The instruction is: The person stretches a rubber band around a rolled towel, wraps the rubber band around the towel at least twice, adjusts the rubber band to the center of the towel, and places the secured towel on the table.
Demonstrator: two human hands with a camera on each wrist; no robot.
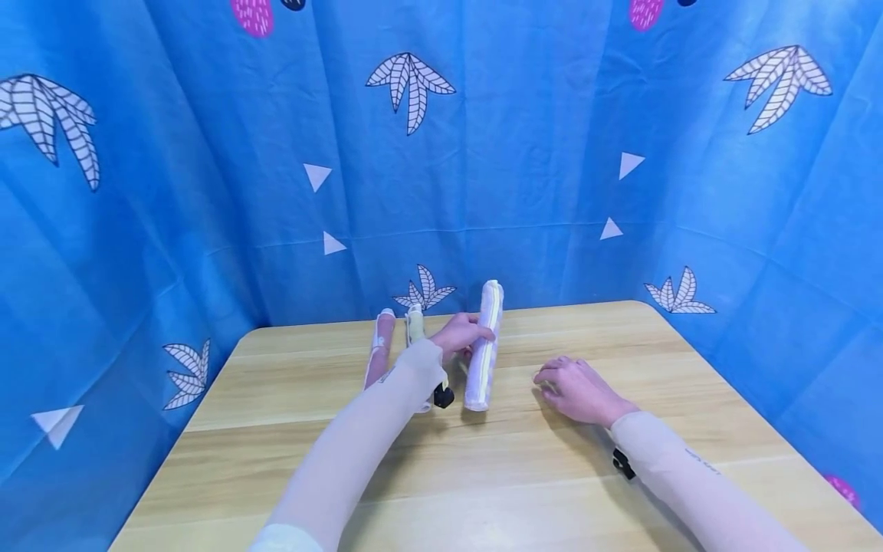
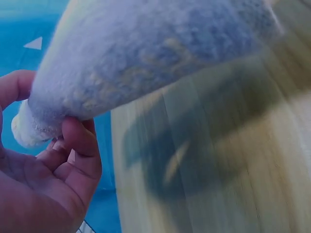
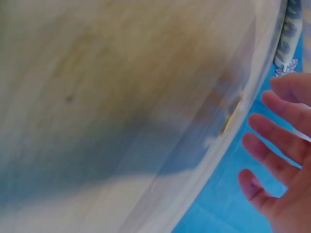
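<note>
My left hand (image 1: 464, 334) grips a rolled lavender towel (image 1: 485, 360) with a pale yellow stripe along it. In the left wrist view the fingers and thumb of that hand (image 2: 53, 170) hold the fuzzy towel (image 2: 146, 58) near one end, and its shadow falls on the wood below. Left of it lie a rolled pink towel (image 1: 382, 349) and a rolled pale yellow towel (image 1: 415, 323), the latter partly hidden by my left forearm. To the right, my right hand (image 1: 576, 389) is over the table with loosely bent, spread fingers, holding nothing.
A light wooden table (image 1: 455, 491) with rounded back corners carries everything. Blue curtains (image 1: 531, 153) printed with leaves and triangles hang behind it and along both sides. Dark wrist devices sit under the left (image 1: 444, 395) and right sleeves.
</note>
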